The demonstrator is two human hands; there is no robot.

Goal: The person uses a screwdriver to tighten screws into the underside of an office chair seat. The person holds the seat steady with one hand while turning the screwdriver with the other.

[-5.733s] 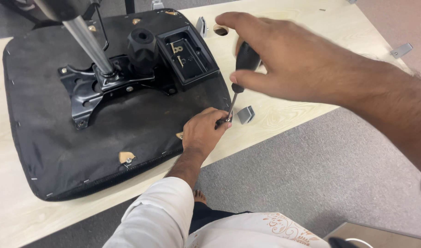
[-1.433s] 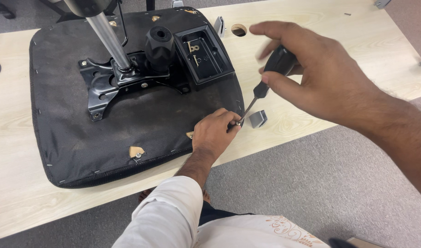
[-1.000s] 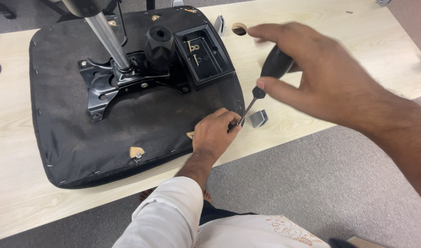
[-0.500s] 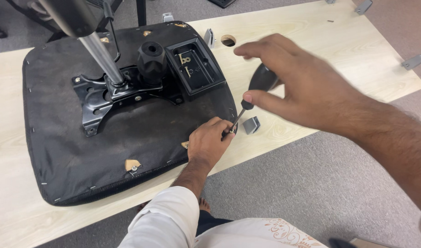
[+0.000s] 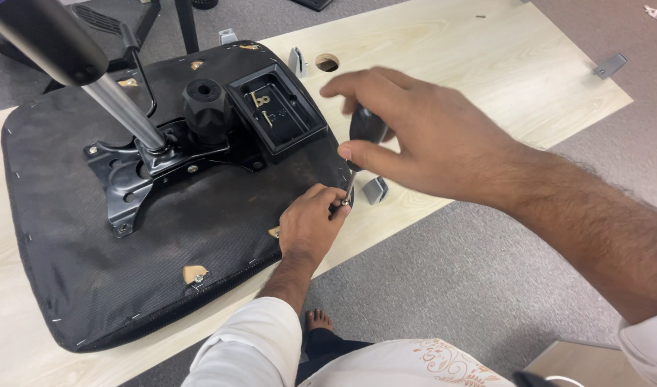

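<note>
An upturned black chair seat (image 5: 85, 272) lies on a pale wooden tabletop (image 5: 486, 64), its black metal mechanism (image 5: 156, 161) and chrome gas cylinder (image 5: 106, 89) pointing up. My right hand (image 5: 421, 136) grips the black handle of a screwdriver (image 5: 364, 129), whose shaft runs down to the seat's near right edge. My left hand (image 5: 310, 226) rests on that edge, fingertips pinched around the screwdriver tip and a small screw there. The tip itself is mostly hidden by my fingers.
A small grey metal bracket (image 5: 375, 190) lies on the table beside the screwdriver. Another bracket (image 5: 296, 61) stands by a round cable hole (image 5: 327, 62). A black tray (image 5: 275, 111) on the mechanism holds loose screws. Grey carpet (image 5: 443, 287) lies below; a grey clip (image 5: 610, 66) sits there.
The view has shifted a little between frames. My right hand has rotated on the screwdriver handle, fingers now spread over its top. My left hand stays pinched at the tip.
</note>
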